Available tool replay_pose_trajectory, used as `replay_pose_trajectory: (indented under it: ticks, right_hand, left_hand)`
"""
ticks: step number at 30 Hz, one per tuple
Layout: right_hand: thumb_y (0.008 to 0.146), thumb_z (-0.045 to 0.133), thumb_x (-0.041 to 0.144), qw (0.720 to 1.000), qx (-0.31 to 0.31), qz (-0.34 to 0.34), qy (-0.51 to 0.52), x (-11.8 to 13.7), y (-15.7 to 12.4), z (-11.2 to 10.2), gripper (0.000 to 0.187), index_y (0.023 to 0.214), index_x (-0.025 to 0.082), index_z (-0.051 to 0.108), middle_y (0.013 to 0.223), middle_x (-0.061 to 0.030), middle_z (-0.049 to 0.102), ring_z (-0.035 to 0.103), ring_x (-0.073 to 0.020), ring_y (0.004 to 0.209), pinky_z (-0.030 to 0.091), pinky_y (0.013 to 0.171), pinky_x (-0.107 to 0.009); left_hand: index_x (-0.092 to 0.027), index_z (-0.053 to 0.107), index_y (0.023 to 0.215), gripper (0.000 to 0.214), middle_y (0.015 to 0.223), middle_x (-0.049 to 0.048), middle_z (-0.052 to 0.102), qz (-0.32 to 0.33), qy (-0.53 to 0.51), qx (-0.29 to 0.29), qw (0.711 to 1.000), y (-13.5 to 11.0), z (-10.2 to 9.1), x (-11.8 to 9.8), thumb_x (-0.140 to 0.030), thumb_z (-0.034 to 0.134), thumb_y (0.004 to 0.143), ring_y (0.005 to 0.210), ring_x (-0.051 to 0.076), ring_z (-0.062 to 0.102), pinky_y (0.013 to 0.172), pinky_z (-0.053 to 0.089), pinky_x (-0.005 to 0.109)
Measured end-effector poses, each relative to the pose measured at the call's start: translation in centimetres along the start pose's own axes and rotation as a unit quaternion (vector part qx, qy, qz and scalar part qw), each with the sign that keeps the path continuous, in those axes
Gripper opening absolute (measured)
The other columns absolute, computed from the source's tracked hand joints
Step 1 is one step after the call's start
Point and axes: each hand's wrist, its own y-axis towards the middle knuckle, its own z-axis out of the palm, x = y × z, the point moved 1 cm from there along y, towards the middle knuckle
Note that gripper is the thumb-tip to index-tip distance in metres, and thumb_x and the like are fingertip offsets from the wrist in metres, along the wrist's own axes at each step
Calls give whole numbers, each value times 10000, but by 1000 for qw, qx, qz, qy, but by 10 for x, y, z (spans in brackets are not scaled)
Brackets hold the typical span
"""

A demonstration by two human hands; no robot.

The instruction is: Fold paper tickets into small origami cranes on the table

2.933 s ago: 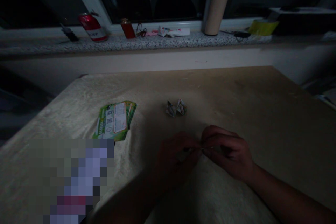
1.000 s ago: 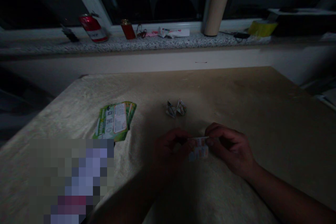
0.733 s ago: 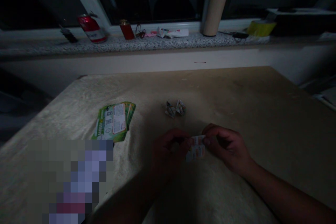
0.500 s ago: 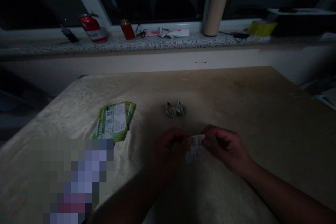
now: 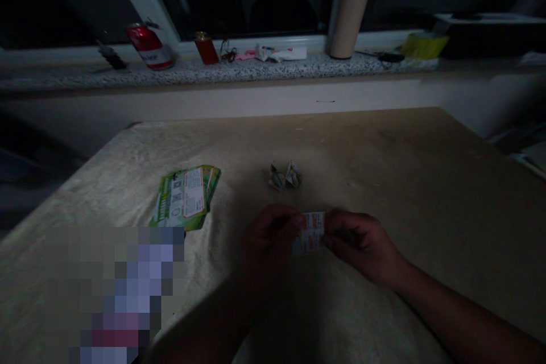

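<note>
A small square of printed paper [image 5: 313, 233] is held up between both hands, low over the table. My left hand [image 5: 273, 239] pinches its left side, with the thumb lying across the front. At the right edge, my right hand [image 5: 367, 242] grips the paper between thumb and fingers. Just beyond the hands, two small folded paper shapes [image 5: 285, 176] with pointed tips stand side by side on the table. Dim light and shadow hide most detail of the left fingers and the print.
Green printed leaflets [image 5: 183, 199] lie fanned on the cloth-covered table [image 5: 362, 142] at left. A pixelated patch [image 5: 140, 278] covers the near left. On the windowsill [image 5: 205, 74] stand a red can [image 5: 149, 48], a red lighter [image 5: 207, 49] and a cardboard tube [image 5: 354, 11].
The paper has shifted slightly left and up, and my left hand has moved a little left with it. My right hand now holds the right edge lower down.
</note>
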Motion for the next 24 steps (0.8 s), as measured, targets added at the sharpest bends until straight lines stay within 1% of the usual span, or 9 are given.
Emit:
replay_pose_trajectory:
  ticks: [3,8,10,12,13,16,19,22,24]
  right_hand:
    - [902,663,234,1000,16,8,-1,0,0,1,93,823,184,659,791,-35,684,633,-160,705,525,642,-290]
    - [924,652,240,999,9,-36,-13,3,1,0,124,813,187,664,781,-36,684,630,-162,710,511,642,-290]
    - [927,651,234,999,4,-45,-21,3,1,-1,130,806,188,665,771,-35,682,628,-161,705,500,633,-286]
    - [925,649,223,998,10,-50,-32,3,1,-1,118,815,187,670,776,-40,687,631,-163,705,494,628,-286]
    - [921,648,214,998,15,-55,-37,2,1,-1,104,823,187,673,783,-43,691,633,-165,708,493,631,-288]
    - [915,642,193,996,15,-72,-55,1,1,-1,88,834,190,676,765,-38,680,626,-162,694,486,622,-286]
    - [929,636,200,995,-4,-76,-66,0,0,-1,96,838,196,670,738,-23,655,606,-152,664,471,595,-276]
    - [921,650,182,992,-25,-101,-72,0,0,-2,70,856,206,664,744,-16,656,612,-153,668,477,606,-282]
    - [903,657,146,987,-34,-132,-90,1,0,-2,75,860,208,662,744,-18,658,617,-160,680,480,619,-294]
  left_hand:
    - [-197,699,856,71,716,-13,721,-1,-1,3,1000,0,0,-2,-261,720,832,611,115,662,529,543,179]
    - [-187,690,854,119,721,-3,710,-15,0,9,1000,1,1,-1,-288,742,819,628,124,656,552,542,193]
    - [-185,692,882,162,733,3,707,-25,-10,32,999,1,2,1,-319,753,814,633,129,650,558,542,205]
    - [-185,705,925,207,763,12,713,-30,-13,70,997,1,2,6,-344,766,808,653,137,650,578,542,220]
    - [-185,718,941,217,764,13,713,-29,-6,94,995,1,2,8,-351,768,810,656,138,645,588,539,224]
    - [-177,737,861,169,699,-1,678,-16,56,116,992,0,2,12,-339,754,814,625,123,600,570,484,208]
    - [-173,727,795,134,675,-8,665,-8,92,140,986,0,1,10,-306,727,808,622,123,587,572,461,211]
    - [-181,731,840,90,724,-1,701,6,124,165,979,-1,3,4,-252,698,794,663,140,626,610,480,229]
    - [-186,732,871,102,765,6,726,41,163,172,971,-1,5,0,-209,672,793,696,152,655,647,495,245]
